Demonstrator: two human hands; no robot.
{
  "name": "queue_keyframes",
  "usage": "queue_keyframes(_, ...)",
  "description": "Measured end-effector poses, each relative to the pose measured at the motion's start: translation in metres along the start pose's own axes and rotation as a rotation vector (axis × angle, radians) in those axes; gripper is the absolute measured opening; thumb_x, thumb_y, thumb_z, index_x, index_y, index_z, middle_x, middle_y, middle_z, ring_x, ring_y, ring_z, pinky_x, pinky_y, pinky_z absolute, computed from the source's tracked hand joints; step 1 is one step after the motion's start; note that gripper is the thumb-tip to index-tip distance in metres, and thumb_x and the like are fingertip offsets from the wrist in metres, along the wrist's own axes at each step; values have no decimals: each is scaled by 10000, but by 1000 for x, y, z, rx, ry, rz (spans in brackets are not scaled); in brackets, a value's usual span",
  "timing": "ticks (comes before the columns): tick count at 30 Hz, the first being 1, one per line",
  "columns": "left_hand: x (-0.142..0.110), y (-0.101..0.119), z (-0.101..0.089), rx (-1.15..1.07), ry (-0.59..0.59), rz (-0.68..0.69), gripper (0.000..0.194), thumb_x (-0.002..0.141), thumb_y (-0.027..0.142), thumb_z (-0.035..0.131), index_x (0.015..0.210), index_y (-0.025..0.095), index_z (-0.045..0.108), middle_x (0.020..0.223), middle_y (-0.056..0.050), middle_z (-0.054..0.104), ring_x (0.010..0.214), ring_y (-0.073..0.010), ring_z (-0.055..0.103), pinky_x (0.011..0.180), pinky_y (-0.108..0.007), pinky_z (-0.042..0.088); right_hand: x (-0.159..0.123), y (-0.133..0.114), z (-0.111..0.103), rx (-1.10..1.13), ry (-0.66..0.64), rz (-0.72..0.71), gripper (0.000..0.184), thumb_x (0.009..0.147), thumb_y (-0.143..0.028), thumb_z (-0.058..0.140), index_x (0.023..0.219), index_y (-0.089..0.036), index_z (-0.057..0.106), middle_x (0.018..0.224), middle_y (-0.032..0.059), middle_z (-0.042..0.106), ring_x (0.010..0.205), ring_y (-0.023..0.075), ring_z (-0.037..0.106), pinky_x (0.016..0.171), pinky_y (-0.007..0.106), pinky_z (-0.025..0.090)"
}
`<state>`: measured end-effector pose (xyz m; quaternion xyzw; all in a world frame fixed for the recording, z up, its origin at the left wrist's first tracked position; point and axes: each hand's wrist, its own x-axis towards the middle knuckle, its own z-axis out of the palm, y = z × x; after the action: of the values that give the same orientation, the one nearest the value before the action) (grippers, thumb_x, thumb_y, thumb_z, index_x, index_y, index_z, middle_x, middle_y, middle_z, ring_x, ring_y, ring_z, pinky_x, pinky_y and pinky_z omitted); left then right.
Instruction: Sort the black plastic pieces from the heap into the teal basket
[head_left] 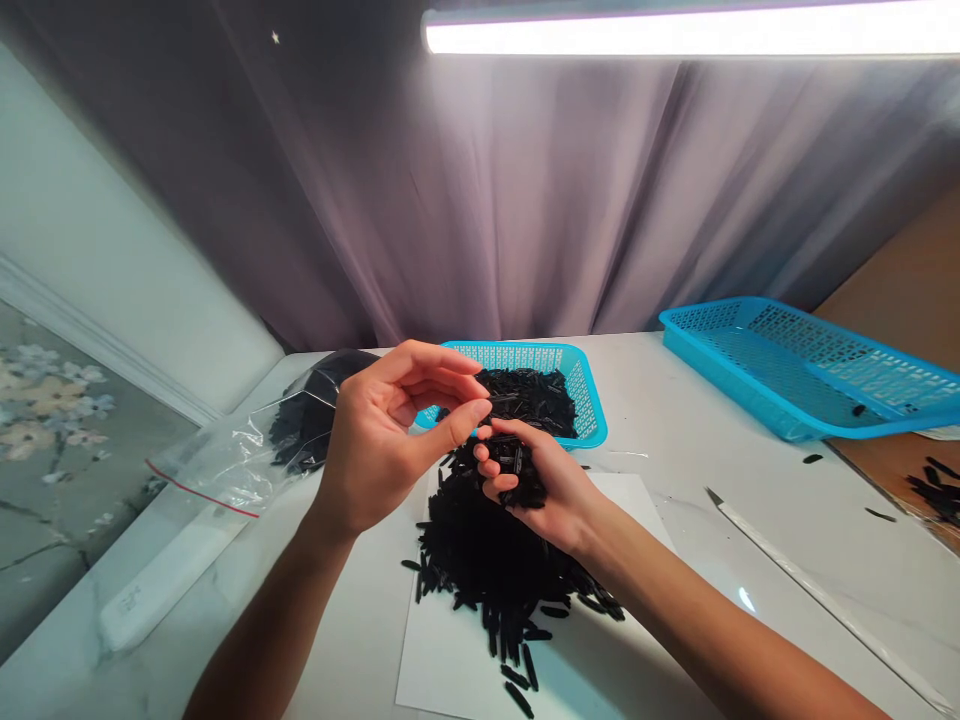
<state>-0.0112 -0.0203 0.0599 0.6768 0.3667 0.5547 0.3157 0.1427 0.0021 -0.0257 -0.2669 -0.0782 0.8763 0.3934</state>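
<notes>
1. The left hand point(382, 440) is raised above the white surface point(675, 420), its thumb and forefinger pinched on 1 slim black plastic stick point(501, 398), which lies roughly level between the 2 hands.
2. The right hand point(536, 480) sits just below and to the right, palm up, its fingers point(491, 470) curled around a small bundle of the same black sticks point(517, 470); its thumb tip meets the end of the pinched stick, though the view is too dark there to say whether it grips it.
3. Under both hands a large heap of black plastic sticks point(487, 550) lies on a white sheet of paper point(457, 660), with loose pieces scattered toward the sheet's near edge.
4. Behind the hands a small blue plastic mesh basket point(589, 400) holds more black sticks and stands at the far end of the paper.
5. To the right, well apart, a larger blue plastic mesh basket point(795, 365) rests partly on the surface and holds only 1 or 2 pieces.
6. To the left a clear plastic zip bag with a red line point(232, 460) lies on the surface with dark pieces in its far end.
7. A long thin pale strip point(810, 590) lies diagonally at the right.
8. A grey curtain point(487, 200) hangs behind, under a bright tube lamp point(675, 30).
</notes>
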Motion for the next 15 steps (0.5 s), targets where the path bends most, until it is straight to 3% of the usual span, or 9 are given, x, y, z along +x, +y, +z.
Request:
queue_keyframes(8, 0, -1, 1, -21, -13, -14, 184, 818, 153, 788, 966, 221, 702, 826, 29, 738, 796, -83, 717, 766, -155, 609, -1, 0, -1, -1, -4, -2, 160, 909, -200, 577, 809, -94, 644, 670, 70, 599, 501, 80, 476, 377, 129, 371)
queue_keyframes(15, 1, -3, 0, 6, 1, -13, 179, 809, 194, 801, 962, 209, 708, 819, 8, 738, 787, -116, 726, 754, -202, 629, -1, 0, -2, -3, -5, 1, 159, 908, -204, 579, 808, -99, 645, 672, 71, 603, 501, 81, 479, 373, 127, 370)
